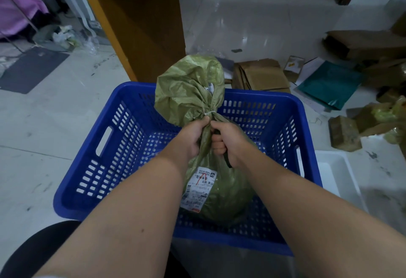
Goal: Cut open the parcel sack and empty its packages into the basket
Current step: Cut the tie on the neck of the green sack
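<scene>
A green woven parcel sack (222, 198) stands upright inside a blue perforated plastic basket (103, 110). Its neck is bunched and tied with a thin white tie (208, 113), and the loose top (189, 84) flares above it. A white shipping label (197, 187) is stuck on the sack's front. My left hand (193, 138) grips the neck just below the tie. My right hand (229, 141) is closed around a dark-handled tool (227, 161) beside the neck; the tool's tip is hidden.
A wooden table panel (140, 25) stands just behind the basket. Cardboard boxes (261, 75), a teal mailer (329, 84) and loose parcels (345, 133) lie on the floor to the right. A white tray (336, 176) sits by the basket's right side. A dark mat (30, 69) lies at left.
</scene>
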